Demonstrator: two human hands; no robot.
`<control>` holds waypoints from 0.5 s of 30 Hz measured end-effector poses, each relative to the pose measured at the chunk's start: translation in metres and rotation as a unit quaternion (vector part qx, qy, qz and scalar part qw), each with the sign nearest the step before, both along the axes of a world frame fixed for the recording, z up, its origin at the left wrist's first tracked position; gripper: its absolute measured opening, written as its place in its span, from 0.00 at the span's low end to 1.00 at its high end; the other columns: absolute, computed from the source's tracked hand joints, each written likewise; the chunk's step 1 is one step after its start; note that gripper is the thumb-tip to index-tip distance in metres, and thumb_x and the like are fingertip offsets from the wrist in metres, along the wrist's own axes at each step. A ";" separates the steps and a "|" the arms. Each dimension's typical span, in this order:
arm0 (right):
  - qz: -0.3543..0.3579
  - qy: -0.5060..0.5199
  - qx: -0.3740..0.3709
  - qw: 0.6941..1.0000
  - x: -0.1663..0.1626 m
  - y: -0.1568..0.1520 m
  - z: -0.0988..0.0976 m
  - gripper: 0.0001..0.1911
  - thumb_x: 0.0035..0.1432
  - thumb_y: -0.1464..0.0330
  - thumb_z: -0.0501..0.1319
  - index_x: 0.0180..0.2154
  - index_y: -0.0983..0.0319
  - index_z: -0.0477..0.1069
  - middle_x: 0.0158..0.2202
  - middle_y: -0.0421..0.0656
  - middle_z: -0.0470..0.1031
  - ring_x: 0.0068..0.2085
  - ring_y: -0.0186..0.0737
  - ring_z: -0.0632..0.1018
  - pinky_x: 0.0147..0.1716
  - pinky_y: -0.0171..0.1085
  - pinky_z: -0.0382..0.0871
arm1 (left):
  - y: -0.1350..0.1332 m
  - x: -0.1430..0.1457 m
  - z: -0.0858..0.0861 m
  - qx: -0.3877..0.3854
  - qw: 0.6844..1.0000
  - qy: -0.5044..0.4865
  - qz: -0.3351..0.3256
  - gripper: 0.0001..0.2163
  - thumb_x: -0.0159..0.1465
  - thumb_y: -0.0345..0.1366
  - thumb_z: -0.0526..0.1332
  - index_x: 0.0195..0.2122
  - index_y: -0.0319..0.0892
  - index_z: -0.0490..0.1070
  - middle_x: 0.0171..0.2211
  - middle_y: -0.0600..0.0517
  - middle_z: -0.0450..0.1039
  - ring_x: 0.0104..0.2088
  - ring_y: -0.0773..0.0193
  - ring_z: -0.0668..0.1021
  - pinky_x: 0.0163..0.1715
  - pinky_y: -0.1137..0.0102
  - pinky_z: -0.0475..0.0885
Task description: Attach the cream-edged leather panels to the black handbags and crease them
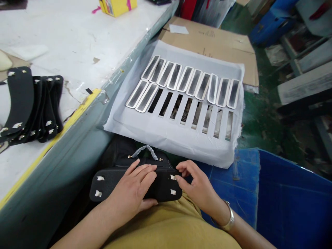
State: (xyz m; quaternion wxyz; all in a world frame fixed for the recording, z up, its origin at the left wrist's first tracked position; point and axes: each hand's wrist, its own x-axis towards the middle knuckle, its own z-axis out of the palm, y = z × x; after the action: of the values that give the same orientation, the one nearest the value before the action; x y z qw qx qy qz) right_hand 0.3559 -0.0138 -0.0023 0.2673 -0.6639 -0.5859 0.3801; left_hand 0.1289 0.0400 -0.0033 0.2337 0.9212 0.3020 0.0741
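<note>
Mustard-yellow cloth [166, 228] on the person's torso fills the bottom edge, with the forearms reaching over it from both sides and a silvery band [229, 218] around the right wrist. Just beyond, against the cloth, is a black bag [164, 188], its long round-cornered panel facing up, with a pair of small white tufts near each end. Left hand [137, 182] lies across the middle of this panel, fingers extended, thumb along the near edge; whether it grips, I cannot tell. Right hand [194, 180] is at the panel's right end, fingers bent, thumb tip at the farther white tuft [172, 177]; whether that is pinched cannot be told. Past the panel arches a handle [139, 149] in crinkled clear wrapping.

To the right stands a blue bin [287, 200]. On the left, a white-topped table [67, 41] with a yellow edge strip bears overlapping black curved pieces [22, 97]. Ahead, a pale sheet [166, 129] carries white-bordered dark strips [184, 79], ten in the farther row and two in the nearer, beside eight slots. Farther off are flattened cardboard [223, 43] and, on the table, a yellow box [118, 7].
</note>
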 end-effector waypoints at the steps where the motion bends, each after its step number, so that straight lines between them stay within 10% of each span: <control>1: 0.017 -0.019 0.040 0.999 -0.002 0.001 0.002 0.10 0.53 0.74 0.57 0.39 0.59 0.66 0.38 0.42 0.68 0.39 0.37 0.71 0.40 0.38 0.68 | 0.000 0.000 0.000 -0.005 1.000 0.000 0.000 0.21 0.51 0.43 0.67 0.43 0.42 0.66 0.53 0.44 0.69 0.52 0.54 0.70 0.59 0.53 0.54; 7: 0.134 -0.061 0.117 0.982 -0.017 0.007 0.001 0.13 0.54 0.71 0.59 0.44 0.60 0.67 0.46 0.48 0.69 0.49 0.44 0.70 0.50 0.46 0.65 | -0.001 -0.002 0.001 -0.016 1.000 0.007 -0.006 0.21 0.52 0.42 0.66 0.45 0.41 0.65 0.54 0.43 0.68 0.54 0.54 0.68 0.59 0.53 0.51; 15: 0.108 -0.008 0.113 0.988 -0.023 0.004 -0.014 0.08 0.58 0.71 0.57 0.42 0.59 0.67 0.41 0.43 0.70 0.45 0.39 0.71 0.48 0.40 0.65 | -0.010 -0.035 -0.003 0.011 0.999 0.017 0.025 0.24 0.54 0.39 0.62 0.53 0.46 0.62 0.59 0.47 0.61 0.58 0.57 0.64 0.61 0.55 0.46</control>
State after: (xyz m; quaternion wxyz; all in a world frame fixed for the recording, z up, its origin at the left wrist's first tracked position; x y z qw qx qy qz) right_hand 0.3326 -0.0095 -0.0158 0.2931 -0.5655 -0.6953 0.3329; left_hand 0.0941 0.0303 -0.0063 0.2164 0.9171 0.3281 0.0671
